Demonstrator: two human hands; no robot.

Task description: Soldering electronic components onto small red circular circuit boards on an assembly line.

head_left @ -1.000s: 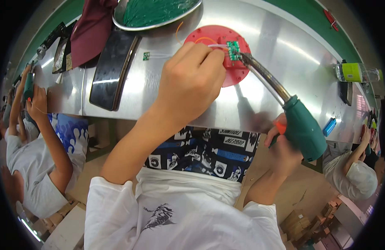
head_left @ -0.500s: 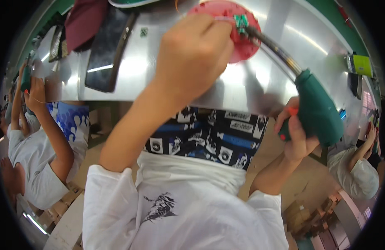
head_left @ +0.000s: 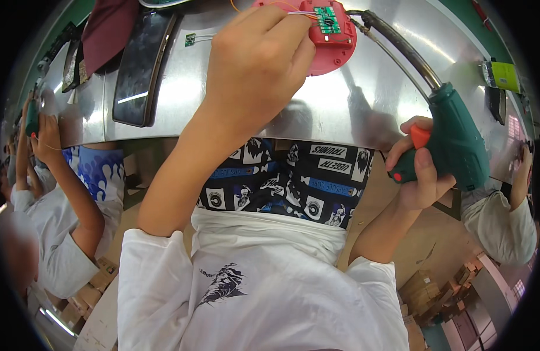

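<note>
My right hand (head_left: pixel 423 161) grips a green soldering gun (head_left: pixel 460 137) by its handle, fingers near the orange-red trigger. The gun's long metal barrel reaches up and left, its tip just right of a small green circuit board (head_left: pixel 328 20). That board sits on a round red plastic housing (head_left: pixel 331 55) on the metal table. My left hand (head_left: pixel 261 58) is closed over the housing's left side, and thin wires (head_left: pixel 302 13) run from its fingers to the board. Its fingertips are hidden. Left of it lies a smaller green board (head_left: pixel 190 40) with thin leads reaching toward the hand.
A dark phone (head_left: pixel 142 70) lies left on the shiny table (head_left: pixel 182 111), beside a maroon item (head_left: pixel 109 35). A yellow-green packet (head_left: pixel 504 76) lies at the far right. Co-workers sit on both sides; the left one's hand (head_left: pixel 47 137) is near a green tool. Cardboard boxes (head_left: pixel 422 289) stand on the floor.
The soldering gun has shifted right, drawing its tip from the board's face to just beyond its right edge. My left hand stays closed beside the board. The view has shifted slightly.
</note>
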